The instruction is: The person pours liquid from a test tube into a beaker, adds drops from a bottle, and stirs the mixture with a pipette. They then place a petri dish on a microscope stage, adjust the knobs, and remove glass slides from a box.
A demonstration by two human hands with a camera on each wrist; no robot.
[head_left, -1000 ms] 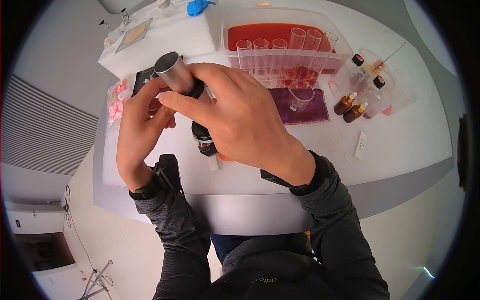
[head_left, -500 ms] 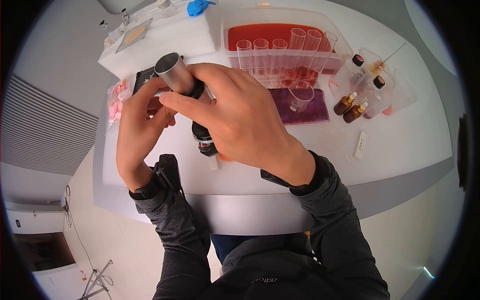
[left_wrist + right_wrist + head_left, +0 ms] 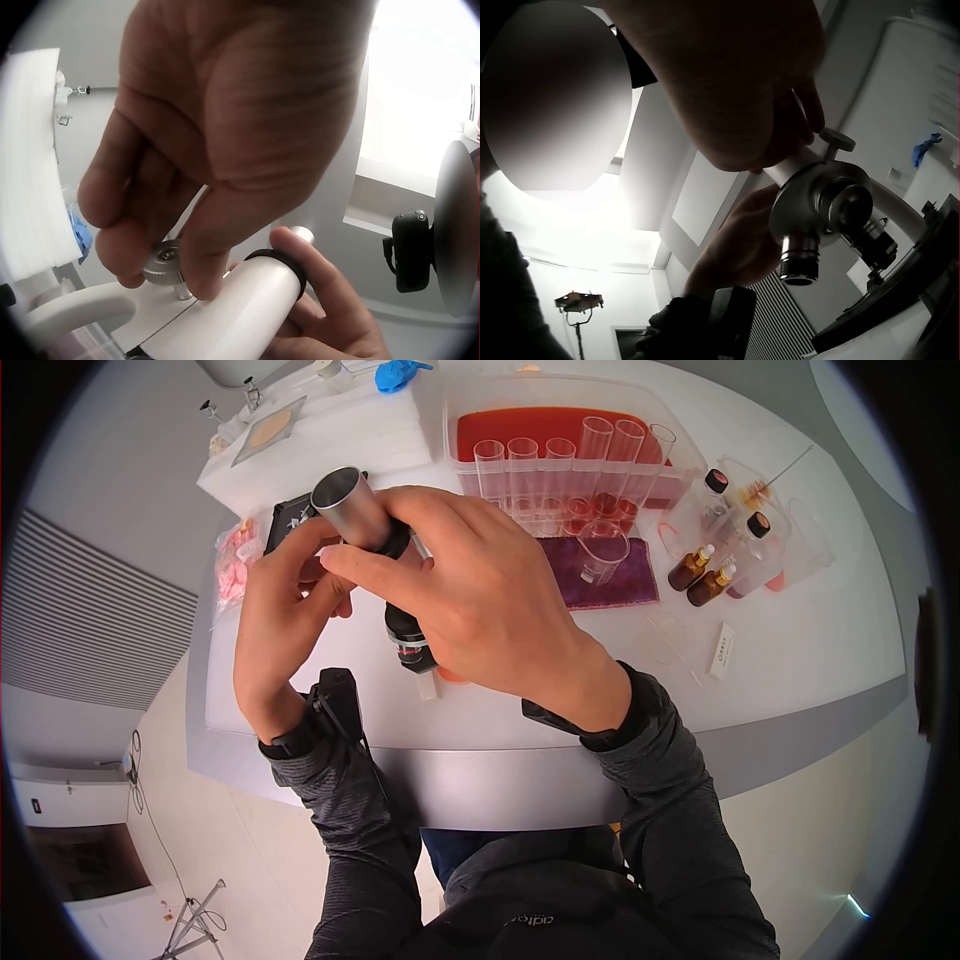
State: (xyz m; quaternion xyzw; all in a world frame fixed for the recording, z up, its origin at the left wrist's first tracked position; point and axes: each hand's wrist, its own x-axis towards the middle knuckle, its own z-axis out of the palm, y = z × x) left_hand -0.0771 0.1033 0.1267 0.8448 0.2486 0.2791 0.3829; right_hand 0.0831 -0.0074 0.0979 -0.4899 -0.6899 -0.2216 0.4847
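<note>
A microscope stands tilted in front of the body. Its silver eyepiece tube point(image 3: 348, 510) points up with a black collar point(image 3: 279, 266) below, and its white body tube point(image 3: 232, 315) runs down from there. My right hand point(image 3: 490, 580) curls its thumb and fingers round the tube at the collar. In the left wrist view my left hand point(image 3: 240, 127) pinches a knurled metal knob point(image 3: 166, 262) beside the tube. Below, the right wrist view shows the nosepiece with a silver-and-black objective point(image 3: 799, 259), and another metal knob point(image 3: 837, 140) free of fingers. The black base point(image 3: 288, 520) is partly hidden.
Behind stands a clear bin point(image 3: 560, 390) of red liquid, with a rack of tubes in front. A small glass beaker point(image 3: 603, 550) sits on a purple cloth point(image 3: 640, 585). Two brown dropper bottles point(image 3: 710, 585) and black-capped bottles point(image 3: 755, 550) stand right. White foam point(image 3: 330, 445) lies far left.
</note>
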